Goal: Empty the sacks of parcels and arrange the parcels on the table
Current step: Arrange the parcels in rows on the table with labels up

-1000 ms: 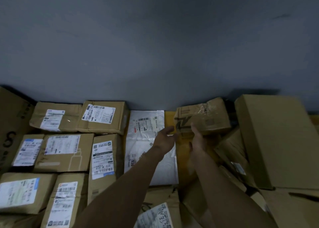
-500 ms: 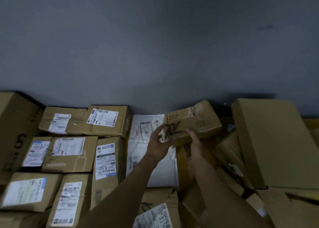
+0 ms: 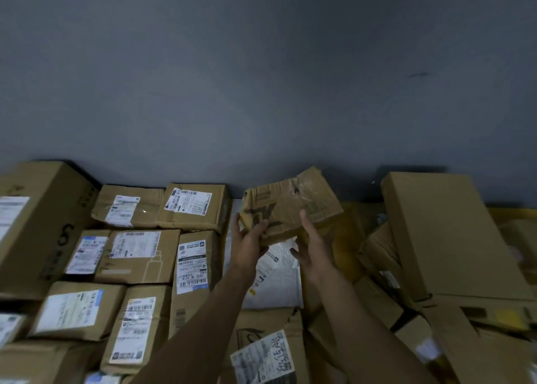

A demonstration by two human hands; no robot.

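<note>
Grey wall (image 3: 261,78) across the whole upper half, dimly lit, with parcels packed along its foot. Held up in front of that wall, above the pile: a small crumpled box (image 3: 293,206), brown and taped, tilted with its right end higher, a dark printed mark on the near face. Gripped at the lower left corner by the left hand (image 3: 248,242), thumb up along the left edge, fingers curled onto the near face. Steadied from the right by the right hand (image 3: 315,253), fingers straight and flat against the near face, thumb spread out to the left, hand not clenched.

Directly beneath the box and between the two forearms, a white mailer bag (image 3: 276,282) lying flat, label up. Left of it, neat rows of brown boxes, white labels facing up: a dented box (image 3: 128,206) and a square box (image 3: 193,206) side by side against the wall, then a wide box (image 3: 136,255) touching a narrow box (image 3: 193,264) in the next row, more of the same nearer the camera. At the far left edge, a tall carton (image 3: 35,223) with black printing on its side. On the right, a loose jumble, topped by a long plain carton (image 3: 453,238) lying at a slant. Near the bottom edge, between the forearms, a scribbled label (image 3: 264,354) on another brown parcel. Behind the jumble, strips of yellow surface (image 3: 508,213).
</note>
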